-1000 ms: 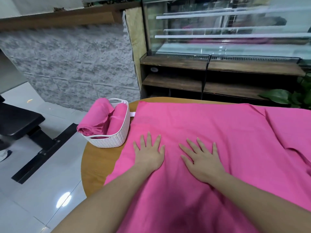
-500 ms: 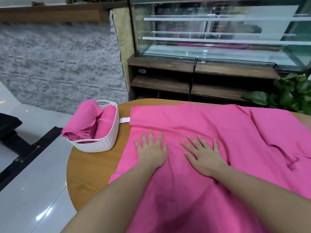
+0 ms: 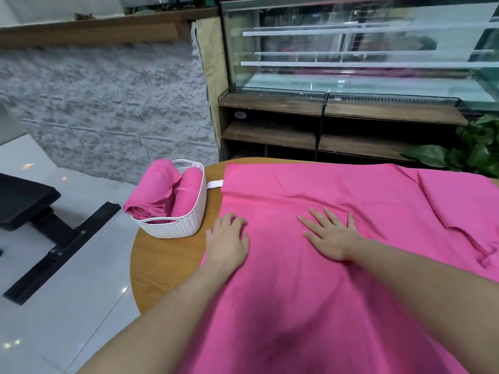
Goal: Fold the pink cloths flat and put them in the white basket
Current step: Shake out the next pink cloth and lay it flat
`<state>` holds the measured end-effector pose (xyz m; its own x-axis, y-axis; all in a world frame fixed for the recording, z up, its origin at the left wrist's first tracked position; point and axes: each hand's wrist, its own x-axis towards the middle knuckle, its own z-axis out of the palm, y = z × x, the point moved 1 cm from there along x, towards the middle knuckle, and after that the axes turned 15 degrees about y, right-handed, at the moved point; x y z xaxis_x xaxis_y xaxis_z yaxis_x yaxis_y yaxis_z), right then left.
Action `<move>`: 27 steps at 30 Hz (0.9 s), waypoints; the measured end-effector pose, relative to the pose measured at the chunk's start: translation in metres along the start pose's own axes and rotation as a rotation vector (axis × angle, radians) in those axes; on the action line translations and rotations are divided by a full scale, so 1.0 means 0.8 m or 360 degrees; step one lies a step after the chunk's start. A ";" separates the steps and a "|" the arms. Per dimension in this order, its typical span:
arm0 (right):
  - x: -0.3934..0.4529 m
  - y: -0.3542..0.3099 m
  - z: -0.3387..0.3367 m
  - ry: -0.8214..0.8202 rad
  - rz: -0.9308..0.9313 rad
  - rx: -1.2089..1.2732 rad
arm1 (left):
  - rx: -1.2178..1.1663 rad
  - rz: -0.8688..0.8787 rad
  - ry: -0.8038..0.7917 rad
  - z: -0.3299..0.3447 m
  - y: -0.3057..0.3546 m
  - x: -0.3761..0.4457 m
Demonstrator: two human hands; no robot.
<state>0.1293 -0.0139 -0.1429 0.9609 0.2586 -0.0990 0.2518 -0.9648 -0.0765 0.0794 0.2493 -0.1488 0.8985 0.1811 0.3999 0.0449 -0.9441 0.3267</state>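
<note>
Soft, even indoor light fills the scene, with small bright glints on the glossy floor (image 3: 67, 306) at the left and pale reflections on the far glass case (image 3: 364, 49). A faint shadow darkens the near cloth (image 3: 283, 333). Wide-angle distortion bends the edges, and the upper right looks smeared.

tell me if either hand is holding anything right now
The left hand curls its fingers at the spread pink cloth's left edge; the right hand lies flat on it.

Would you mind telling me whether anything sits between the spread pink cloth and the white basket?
Nothing visible blocks the way: only bare table separates the pink cloth from the basket. The basket already holds two rolled cloths filling most of it.
</note>
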 end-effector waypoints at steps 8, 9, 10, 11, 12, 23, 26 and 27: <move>-0.031 -0.093 -0.010 0.0364 -0.0315 0.0260 | -0.0332 -0.0536 -0.0073 -0.049 -0.075 -0.045; -0.039 -0.110 -0.008 0.0339 -0.0362 0.0294 | -0.0351 -0.0548 -0.0108 -0.055 -0.079 -0.049; -0.048 -0.126 -0.006 0.0312 -0.0410 0.0306 | -0.0361 -0.0562 -0.0142 -0.061 -0.081 -0.052; -0.056 -0.141 -0.003 0.0283 -0.0450 0.0304 | -0.0375 -0.0584 -0.0166 -0.067 -0.081 -0.055; -0.064 -0.154 0.000 0.0255 -0.0475 0.0299 | -0.0417 -0.0612 -0.0175 -0.070 -0.082 -0.056; -0.099 -0.199 0.033 0.0015 -0.0366 0.0111 | -0.0812 -0.1065 -0.0473 -0.090 -0.093 -0.078; -0.099 -0.200 0.034 0.0023 -0.0341 0.0161 | -0.0805 -0.1016 -0.0586 -0.104 -0.088 -0.086; -0.100 -0.200 0.032 0.0030 -0.0336 0.0190 | -0.0765 -0.0949 -0.0559 -0.105 -0.089 -0.089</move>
<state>0.0095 0.1212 -0.1484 0.8906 0.4521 -0.0498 0.4332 -0.8764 -0.2104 -0.0242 0.3269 -0.1286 0.8704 0.4409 -0.2192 0.4359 -0.4829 0.7595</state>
